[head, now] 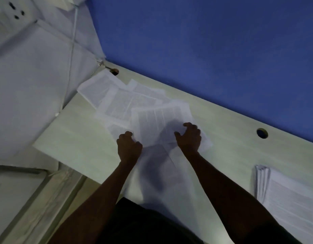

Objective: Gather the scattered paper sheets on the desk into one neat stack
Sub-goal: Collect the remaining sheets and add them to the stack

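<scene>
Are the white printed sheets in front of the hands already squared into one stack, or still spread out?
Still spread out: the white printed sheets fan across the pale desk at differing angles, overlapping, edges unaligned.

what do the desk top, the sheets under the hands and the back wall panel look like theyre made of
Desk top: probably laminated board, pale faint wood grain, matte, with round cable holes cut through.
Scattered sheets: thin printed office paper; they overlap, and text blocks show faintly.
Wall panel: matte blue, uniform, no visible seams; paint or fabric, the blur leaves it open.
</scene>
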### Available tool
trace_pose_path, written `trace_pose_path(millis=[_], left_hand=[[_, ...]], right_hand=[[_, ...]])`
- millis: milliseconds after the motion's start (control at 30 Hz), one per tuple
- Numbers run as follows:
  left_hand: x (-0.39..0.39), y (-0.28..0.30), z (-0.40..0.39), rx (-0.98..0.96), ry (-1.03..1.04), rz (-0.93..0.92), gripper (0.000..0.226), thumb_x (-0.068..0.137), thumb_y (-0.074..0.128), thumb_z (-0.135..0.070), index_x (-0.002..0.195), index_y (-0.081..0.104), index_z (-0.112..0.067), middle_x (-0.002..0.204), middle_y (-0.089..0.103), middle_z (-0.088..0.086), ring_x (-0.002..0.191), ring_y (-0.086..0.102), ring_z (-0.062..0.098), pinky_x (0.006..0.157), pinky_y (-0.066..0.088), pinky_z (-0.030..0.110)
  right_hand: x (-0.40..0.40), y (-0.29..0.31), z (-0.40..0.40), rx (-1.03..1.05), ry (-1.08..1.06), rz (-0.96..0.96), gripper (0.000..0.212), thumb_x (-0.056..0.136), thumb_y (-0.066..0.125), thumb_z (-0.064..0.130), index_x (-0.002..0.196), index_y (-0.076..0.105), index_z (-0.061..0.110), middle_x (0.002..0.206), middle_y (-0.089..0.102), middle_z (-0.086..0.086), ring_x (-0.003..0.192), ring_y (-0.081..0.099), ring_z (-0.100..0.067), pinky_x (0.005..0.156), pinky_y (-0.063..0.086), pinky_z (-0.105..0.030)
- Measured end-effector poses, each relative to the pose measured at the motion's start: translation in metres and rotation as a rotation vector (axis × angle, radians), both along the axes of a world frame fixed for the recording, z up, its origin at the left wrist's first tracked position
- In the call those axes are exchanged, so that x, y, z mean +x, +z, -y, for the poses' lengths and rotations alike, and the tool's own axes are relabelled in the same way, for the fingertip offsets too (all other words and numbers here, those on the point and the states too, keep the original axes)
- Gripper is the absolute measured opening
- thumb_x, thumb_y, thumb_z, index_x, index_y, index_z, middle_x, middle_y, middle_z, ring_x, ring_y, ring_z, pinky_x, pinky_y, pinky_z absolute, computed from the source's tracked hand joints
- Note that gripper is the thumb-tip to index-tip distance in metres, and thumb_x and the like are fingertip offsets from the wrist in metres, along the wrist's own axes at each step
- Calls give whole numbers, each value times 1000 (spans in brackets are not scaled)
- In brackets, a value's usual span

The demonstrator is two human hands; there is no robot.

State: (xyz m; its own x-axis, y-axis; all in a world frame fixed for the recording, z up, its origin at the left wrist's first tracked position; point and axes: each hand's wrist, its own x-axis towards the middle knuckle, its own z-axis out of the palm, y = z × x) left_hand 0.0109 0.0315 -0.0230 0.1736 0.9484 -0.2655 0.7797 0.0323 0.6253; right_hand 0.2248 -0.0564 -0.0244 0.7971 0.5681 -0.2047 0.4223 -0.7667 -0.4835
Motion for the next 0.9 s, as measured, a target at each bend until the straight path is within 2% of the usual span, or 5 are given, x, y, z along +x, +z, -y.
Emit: trace_pose_path(millis=[233, 333, 467, 700, 900], left_hand=[[-29, -54, -39, 79, -492, -165, 120, 63, 88, -54, 158, 27, -13, 167, 15, 19, 155, 12, 37, 124, 13, 56], [-31, -53, -47, 110, -506, -176, 124, 65, 85, -58, 160, 20, -14, 168, 10, 18, 155, 8, 36, 125, 9, 55], [-32, -51, -54, 103, -451, -150, 114, 70, 86, -51, 158, 24, -13, 166, 16, 19, 154, 13, 36, 124, 9, 52], [-23, -25, -67, 147, -205, 107, 67, 80, 69, -4, 144, 47, -5, 139, 54, 19, 127, 52, 39, 104, 47, 51], [1, 16, -86, -75, 241, 366, 99, 77, 71, -72, 148, 38, -11, 134, 58, 9, 117, 60, 26, 97, 54, 42]], right_hand=[[15, -14, -52, -318, -194, -76, 139, 64, 91, 62, 163, 8, 10, 161, 33, -18, 148, 32, -40, 118, 30, -59], [14, -15, -36, -345, -258, -72, 114, 69, 91, 54, 155, 29, 13, 148, 45, -20, 138, 44, -41, 111, 38, -53], [15, -10, 1, -53, -382, -119, 5, 91, 71, 18, 95, 70, 15, 105, 72, -13, 109, 67, -39, 83, 44, -31], [30, 4, 28, -78, -299, -148, 30, 94, 62, 9, 68, 49, 15, 78, 60, -9, 79, 56, -30, 72, 40, -31], [-4, 26, 0, 254, -660, -350, 31, 88, 65, 4, 63, 49, 13, 64, 50, -8, 67, 50, -24, 61, 40, -30]])
